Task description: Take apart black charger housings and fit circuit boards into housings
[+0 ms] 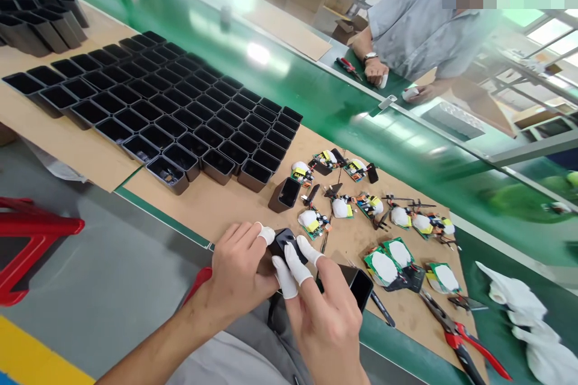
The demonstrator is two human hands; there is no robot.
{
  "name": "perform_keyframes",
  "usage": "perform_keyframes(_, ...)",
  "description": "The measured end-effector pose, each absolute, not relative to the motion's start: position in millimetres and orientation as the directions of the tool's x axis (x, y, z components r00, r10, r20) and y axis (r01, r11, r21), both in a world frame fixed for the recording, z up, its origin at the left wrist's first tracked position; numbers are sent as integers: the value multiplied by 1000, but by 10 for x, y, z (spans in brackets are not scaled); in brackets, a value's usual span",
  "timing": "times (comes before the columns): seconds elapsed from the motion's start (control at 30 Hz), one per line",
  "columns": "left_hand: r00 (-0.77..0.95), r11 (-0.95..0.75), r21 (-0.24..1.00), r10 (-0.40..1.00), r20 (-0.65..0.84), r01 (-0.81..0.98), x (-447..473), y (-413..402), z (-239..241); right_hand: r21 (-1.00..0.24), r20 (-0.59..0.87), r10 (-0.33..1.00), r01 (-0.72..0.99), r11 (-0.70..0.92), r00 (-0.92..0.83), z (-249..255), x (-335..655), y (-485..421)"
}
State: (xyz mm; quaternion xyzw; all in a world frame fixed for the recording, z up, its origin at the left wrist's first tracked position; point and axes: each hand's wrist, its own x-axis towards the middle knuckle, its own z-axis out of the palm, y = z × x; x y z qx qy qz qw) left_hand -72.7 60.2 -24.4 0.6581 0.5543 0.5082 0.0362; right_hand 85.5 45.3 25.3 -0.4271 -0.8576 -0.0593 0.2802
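Note:
My left hand and my right hand meet at the near edge of the bench. Both wear white finger cots. Together they pinch a small black plastic housing, the left from its left side, the right from its right and top. A second black housing lies partly under my right hand. Another open black housing stands just beyond. Several small circuit boards with white parts lie scattered on the cardboard to the right.
A large grid of black housings fills the cardboard sheet at left, with more stacked far left. Red-handled pliers and white cloth gloves lie at right. Across the green conveyor another person works.

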Motion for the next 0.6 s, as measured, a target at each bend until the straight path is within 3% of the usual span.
perform_keyframes(0.2,-135,-442,647,753,644,621,-738,610,-123,-87,559,652,746,661,-513,417,881,431)
perform_keyframes(0.4,-162,-329,678,817,554,658,-686,618,-171,-147,587,670,754,640,-455,187,844,500)
perform_keyframes(0.6,-164,-306,660,819,550,686,-676,605,-227,-125,601,665,770,626,-443,65,849,437)
